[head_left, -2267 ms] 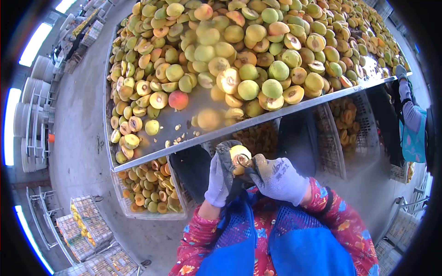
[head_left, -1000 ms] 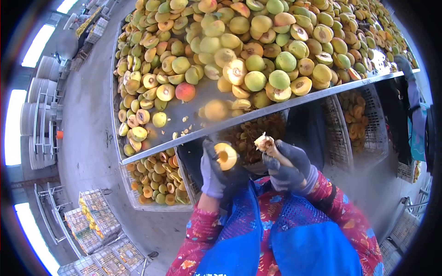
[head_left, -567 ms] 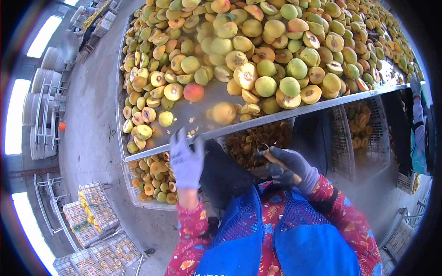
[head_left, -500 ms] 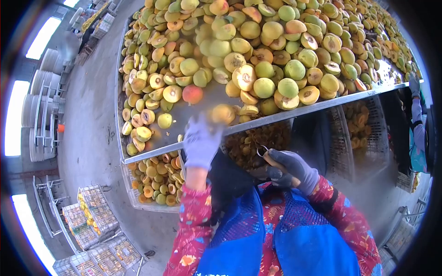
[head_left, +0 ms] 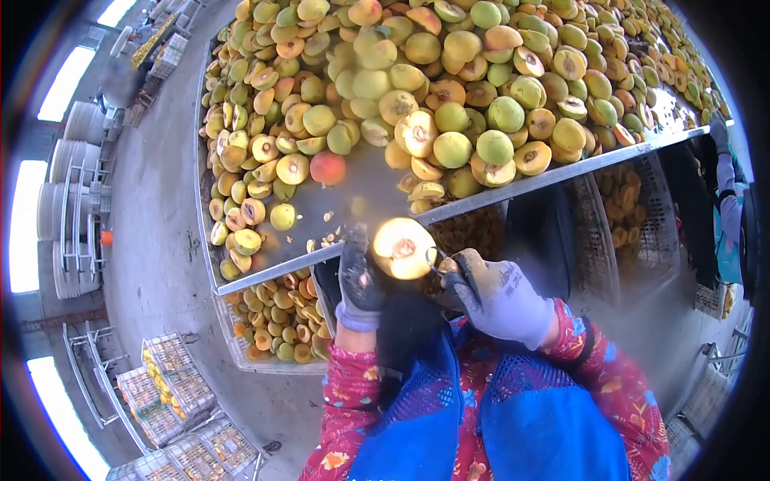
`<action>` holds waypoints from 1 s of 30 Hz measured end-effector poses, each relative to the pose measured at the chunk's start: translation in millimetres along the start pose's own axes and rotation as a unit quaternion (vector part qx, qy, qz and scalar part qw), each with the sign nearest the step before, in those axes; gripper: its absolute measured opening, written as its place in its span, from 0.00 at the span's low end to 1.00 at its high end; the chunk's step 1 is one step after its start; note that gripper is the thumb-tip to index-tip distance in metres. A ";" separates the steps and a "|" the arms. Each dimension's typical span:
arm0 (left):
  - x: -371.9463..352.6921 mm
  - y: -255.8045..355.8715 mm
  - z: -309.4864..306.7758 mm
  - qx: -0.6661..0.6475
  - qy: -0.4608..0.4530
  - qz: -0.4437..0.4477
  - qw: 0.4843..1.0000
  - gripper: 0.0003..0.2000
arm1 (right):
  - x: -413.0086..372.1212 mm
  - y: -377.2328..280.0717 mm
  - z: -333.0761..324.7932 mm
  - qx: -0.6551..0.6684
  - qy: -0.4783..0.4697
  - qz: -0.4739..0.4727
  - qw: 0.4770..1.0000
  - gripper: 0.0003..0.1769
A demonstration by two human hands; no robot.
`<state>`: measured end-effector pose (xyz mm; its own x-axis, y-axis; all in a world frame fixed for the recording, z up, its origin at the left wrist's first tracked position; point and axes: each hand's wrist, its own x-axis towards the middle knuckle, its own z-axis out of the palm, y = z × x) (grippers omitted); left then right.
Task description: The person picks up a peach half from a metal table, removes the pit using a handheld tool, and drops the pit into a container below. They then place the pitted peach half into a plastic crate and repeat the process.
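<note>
A halved yellow peach, cut face with its reddish centre toward me, is at the fingers of my gloved left hand, just past the table's front edge. My left fingers are partly hidden by the peach half. My right hand, also gloved, is closed around the handle of a pitting tool. The tool's thin metal loop meets the right edge of the cut face. Behind both hands, a metal table bears a large heap of whole and halved peaches.
Below the table's left part stands a crate of peach halves. Another white crate with fruit is to the right under the edge. Loose bits lie near the rim. A co-worker's arm shows at far right; stacked crates stand lower left.
My left hand has drawn back from the table and turned palm up, with a peach half now at it. My right hand has raised the pitting tool's loop to the fruit.
</note>
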<state>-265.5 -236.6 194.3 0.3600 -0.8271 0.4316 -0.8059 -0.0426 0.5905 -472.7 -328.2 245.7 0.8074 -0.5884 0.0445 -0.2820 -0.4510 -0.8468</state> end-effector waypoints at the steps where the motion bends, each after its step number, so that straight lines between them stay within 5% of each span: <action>1: -4.2 9.0 5.8 -0.216 -0.038 -0.112 0.969 0.17 | 0.3 -2.7 0.5 -0.051 0.000 -0.013 0.999 0.11; 2: -8.4 17.9 11.6 -0.411 -0.027 -0.233 0.881 0.19 | -0.7 -3.3 2.8 -0.081 -0.004 -0.010 0.997 0.13; 4: -4.5 38.2 10.1 -0.580 -0.054 -0.307 0.753 0.21 | -4.6 -4.1 5.7 -0.101 -0.010 -0.012 0.995 0.14; 6: -13.8 38.4 15.8 -0.447 -0.079 -0.263 0.851 0.21 | -8.0 -3.6 7.7 -0.118 -0.018 -0.012 0.993 0.14; 8: -16.8 43.1 14.2 -0.389 -0.101 -0.235 0.885 0.21 | -11.9 -1.7 11.7 -0.130 -0.031 -0.011 0.991 0.15; 13: -24.4 52.6 15.7 -0.451 -0.035 -0.337 0.825 0.17 | -20.1 5.0 27.5 -0.116 -0.040 -0.012 0.992 0.15; 14: -27.6 49.5 18.1 -0.395 -0.039 -0.303 0.867 0.17 | -21.2 7.8 30.8 -0.095 -0.045 -0.006 0.994 0.15; 17: -35.2 53.3 26.9 -0.361 0.017 -0.300 0.883 0.17 | -20.9 27.9 39.5 -0.179 0.042 -0.244 0.952 0.18; 18: -37.3 52.9 29.5 -0.352 0.022 -0.274 0.895 0.17 | -17.6 20.5 30.2 0.052 -0.055 -0.044 0.996 0.19; 19: -37.9 51.3 30.7 -0.359 0.016 -0.250 0.899 0.18 | -15.0 9.1 16.5 0.278 -0.146 0.160 0.936 0.20; 20: -35.4 49.8 32.0 -0.365 0.011 -0.226 0.903 0.18 | -10.7 2.7 6.4 0.476 -0.222 0.347 0.777 0.21; 23: -27.2 51.4 29.8 -0.351 -0.022 -0.157 0.923 0.20 | -10.7 5.4 -3.1 0.642 -0.272 0.384 0.605 0.23; 26: -25.0 56.3 31.9 -0.426 -0.043 -0.169 0.888 0.21 | -21.2 41.2 21.6 0.848 -0.348 0.330 0.226 0.25; 30: -24.2 58.6 36.0 -0.399 -0.062 -0.157 0.901 0.22 | -28.9 45.5 27.8 0.871 -0.329 0.317 0.178 0.25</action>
<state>-338.4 -239.2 193.9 0.4161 -0.9030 0.1068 -0.0605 0.0897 0.9941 -494.5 -313.1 191.1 0.9469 0.3156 0.0610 -0.2993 0.7968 0.5248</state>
